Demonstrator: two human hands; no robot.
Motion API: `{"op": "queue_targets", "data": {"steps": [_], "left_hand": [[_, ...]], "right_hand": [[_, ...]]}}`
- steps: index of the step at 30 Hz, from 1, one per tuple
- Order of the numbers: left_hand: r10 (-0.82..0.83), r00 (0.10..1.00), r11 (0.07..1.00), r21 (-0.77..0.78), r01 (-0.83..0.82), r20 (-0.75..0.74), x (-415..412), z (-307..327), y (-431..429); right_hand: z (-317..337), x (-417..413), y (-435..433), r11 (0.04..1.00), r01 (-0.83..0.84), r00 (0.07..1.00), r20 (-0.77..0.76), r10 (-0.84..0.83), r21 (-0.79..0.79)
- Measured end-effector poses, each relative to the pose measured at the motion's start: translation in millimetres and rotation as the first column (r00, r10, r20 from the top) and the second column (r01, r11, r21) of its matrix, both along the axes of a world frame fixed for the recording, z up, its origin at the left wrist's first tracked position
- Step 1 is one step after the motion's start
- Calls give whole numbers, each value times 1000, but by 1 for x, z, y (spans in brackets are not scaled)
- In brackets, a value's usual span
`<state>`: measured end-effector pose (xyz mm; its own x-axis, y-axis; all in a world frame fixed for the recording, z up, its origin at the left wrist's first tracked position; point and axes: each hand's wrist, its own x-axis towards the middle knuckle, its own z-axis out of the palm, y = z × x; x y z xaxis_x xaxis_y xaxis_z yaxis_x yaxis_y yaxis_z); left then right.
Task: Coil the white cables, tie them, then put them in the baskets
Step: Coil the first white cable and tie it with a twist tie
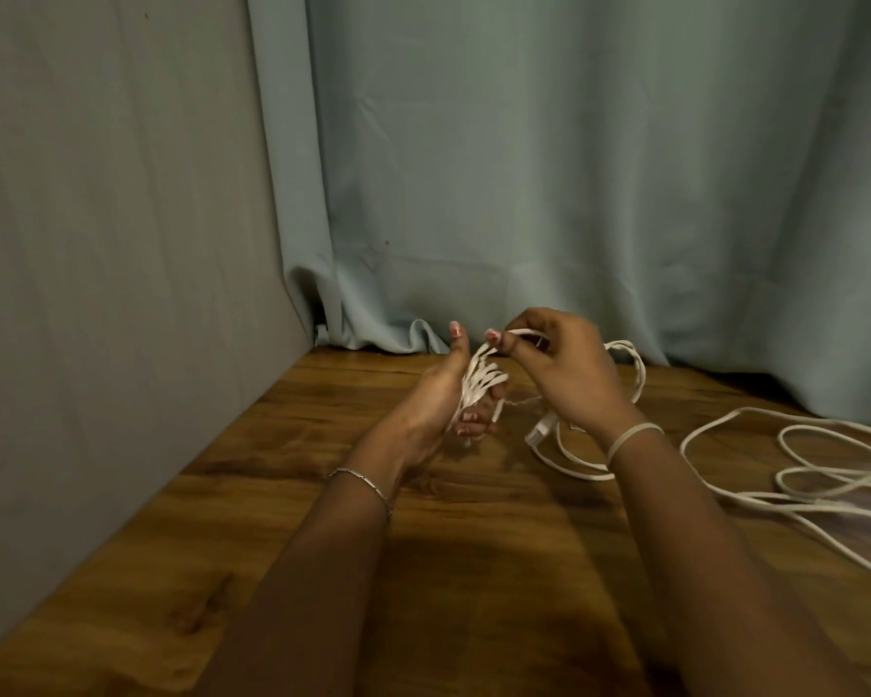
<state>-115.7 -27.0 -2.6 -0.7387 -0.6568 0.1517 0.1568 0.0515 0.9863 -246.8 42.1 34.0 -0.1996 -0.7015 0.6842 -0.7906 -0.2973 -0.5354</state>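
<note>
My left hand (431,410) is held above the wooden table, thumb up, with several loops of thin white cable (478,382) wound round it; its fingers curl over the loops. My right hand (559,362) pinches the running strand of the same cable just to the right of the coil. That strand arcs behind the right hand (637,364) and drops to the table. A white plug (541,430) of the cable lies on the table below the hands. No basket is in view.
More loose white cable (795,475) sprawls in loops over the right side of the wooden table (473,545). A grey wall panel (122,294) borders the left, a pale green curtain (574,168) hangs behind. A rubber band (629,437) sits on my right wrist.
</note>
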Motion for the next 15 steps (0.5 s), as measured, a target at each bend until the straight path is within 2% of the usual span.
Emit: {"op": "queue_targets", "data": {"steps": [4, 8, 11, 13, 15], "left_hand": [[-67, 997, 997, 37, 68, -24, 0, 4, 5], [-95, 979, 985, 127, 119, -179, 4, 10, 6], [-118, 957, 965, 196, 174, -266, 5, 12, 4], [-89, 933, 953, 241, 181, -350, 5, 12, 1], [-49, 886, 939, 280, 198, -460, 6, 12, -2]], "right_hand": [[-7, -1, -4, 998, -37, 989, 141, 44, -57], [-13, -1, -10, 994, -94, 956, 275, 106, -56], [-21, 0, -15, 988, -157, 928, 344, 145, 8], [-27, -1, -18, 982, -177, 933, 329, 145, 69], [-33, -1, -22, 978, -146, 966, 233, 109, 151]]}}
